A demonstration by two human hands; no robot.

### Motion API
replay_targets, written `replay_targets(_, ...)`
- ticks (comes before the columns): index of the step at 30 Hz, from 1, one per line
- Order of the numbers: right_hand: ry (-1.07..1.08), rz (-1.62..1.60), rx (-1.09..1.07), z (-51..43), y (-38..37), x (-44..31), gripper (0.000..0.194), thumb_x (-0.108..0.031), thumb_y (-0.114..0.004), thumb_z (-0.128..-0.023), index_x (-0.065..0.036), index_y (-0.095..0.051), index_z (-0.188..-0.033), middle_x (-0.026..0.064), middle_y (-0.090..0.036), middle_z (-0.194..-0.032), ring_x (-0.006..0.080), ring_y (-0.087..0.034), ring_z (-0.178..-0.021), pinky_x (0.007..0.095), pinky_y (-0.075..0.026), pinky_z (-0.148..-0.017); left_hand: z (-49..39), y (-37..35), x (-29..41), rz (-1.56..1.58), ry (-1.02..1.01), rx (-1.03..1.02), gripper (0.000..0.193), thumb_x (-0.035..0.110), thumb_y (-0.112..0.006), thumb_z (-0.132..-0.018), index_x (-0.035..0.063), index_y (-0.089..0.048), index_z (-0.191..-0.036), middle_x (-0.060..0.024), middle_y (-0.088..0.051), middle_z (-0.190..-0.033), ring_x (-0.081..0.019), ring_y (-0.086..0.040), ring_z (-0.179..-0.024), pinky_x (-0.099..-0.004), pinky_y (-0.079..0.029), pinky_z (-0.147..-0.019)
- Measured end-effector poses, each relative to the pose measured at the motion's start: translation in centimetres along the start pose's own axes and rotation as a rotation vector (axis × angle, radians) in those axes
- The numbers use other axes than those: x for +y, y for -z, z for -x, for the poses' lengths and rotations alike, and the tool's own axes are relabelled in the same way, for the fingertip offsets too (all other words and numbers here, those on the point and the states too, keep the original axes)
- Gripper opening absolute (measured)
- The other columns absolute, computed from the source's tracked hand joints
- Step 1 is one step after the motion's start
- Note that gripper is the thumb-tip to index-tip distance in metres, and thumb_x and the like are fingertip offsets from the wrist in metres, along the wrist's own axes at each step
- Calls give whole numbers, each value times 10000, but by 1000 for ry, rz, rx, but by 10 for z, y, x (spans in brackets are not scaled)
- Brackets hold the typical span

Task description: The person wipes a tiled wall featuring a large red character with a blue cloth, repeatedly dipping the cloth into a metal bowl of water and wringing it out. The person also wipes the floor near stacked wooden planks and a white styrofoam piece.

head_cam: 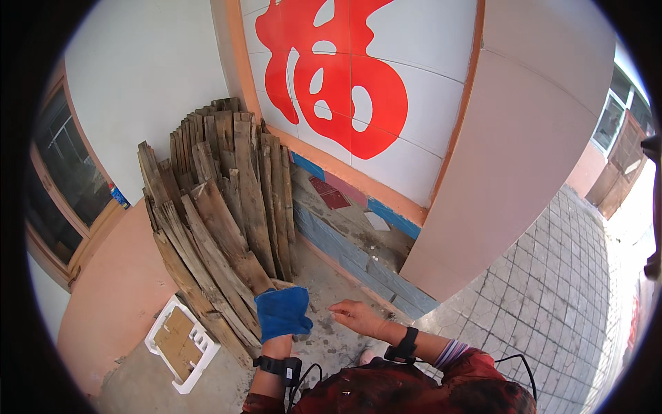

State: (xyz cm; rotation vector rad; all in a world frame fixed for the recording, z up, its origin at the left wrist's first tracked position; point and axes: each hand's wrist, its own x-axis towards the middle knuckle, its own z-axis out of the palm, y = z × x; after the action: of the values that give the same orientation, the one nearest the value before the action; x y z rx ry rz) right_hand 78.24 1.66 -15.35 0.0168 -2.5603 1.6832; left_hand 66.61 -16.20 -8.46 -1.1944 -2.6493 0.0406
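Note:
Blue fabric, which looks like a work glove [283, 312], covers my left hand above the wrist. Its fingers are hidden, so their pose does not show. To the right, my bare right hand [358, 317] hangs a short gap away from the blue fabric, fingers drawn together, nothing visible in them. Dark straps with small devices circle both wrists. Just beyond my left hand leans a large stack of weathered wooden boards [220, 217], upright and tilted against the corner walls. The fabric overlaps the lower end of one wide board in view.
A white foam frame with cardboard [178, 344] lies on the concrete at left. Low grey tiled edging [339, 253] runs ahead, with a pink pillar [496, 155] to the right. A blue spray can [119, 196] stands on the windowsill. Paving [522, 290] spreads rightward.

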Motion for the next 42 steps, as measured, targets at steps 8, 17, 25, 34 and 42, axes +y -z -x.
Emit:
replay_targets(8,-312,-125,438,33,96,44,233,-218,-595,-911,-23,-674,-1012,113,-669,-840,185,-630,-760,297,-505,-705,-105,-1,7,-58,11,32,154,167,-638,-786,129,-554,-662,-31,-508,-592,-183,-509,-559,-326,-391,-518)
replay_targets(17,-83,120,949,53,174,-12,213,-142,-539,-949,34,-656,-967,81,-644,-843,141,-609,-744,269,-506,-690,-258,39,42,1608,535,291,133,141,-537,-905,45,-552,-996,-92,-581,-904,-223,-558,-746,-334,-455,-654)
replay_targets(25,-28,387,1183,27,189,-41,197,-144,-551,-938,22,-656,-929,99,-644,-815,163,-622,-714,280,-512,-667,-349,76,138,918,51,616,469,123,-655,-736,39,-535,-1181,-126,-575,-1076,-296,-557,-971,-381,-456,-829)
replay_targets(34,-202,492,1363,24,184,-55,203,-178,-553,-941,-16,-657,-1005,110,-650,-862,185,-621,-802,305,-490,-692,-408,45,240,965,-531,1165,323,208,-516,-911,147,-618,-1211,-159,-427,-1420,-297,-364,-1349,-521,-244,-1086)
replay_targets(42,-224,521,1465,14,183,-60,206,-172,-546,-954,2,-653,-983,75,-643,-833,153,-579,-781,297,-476,-705,-446,136,194,760,-944,1206,521,177,-592,-865,39,-459,-1349,-158,-430,-1415,-284,-360,-1347,-369,-330,-1026)
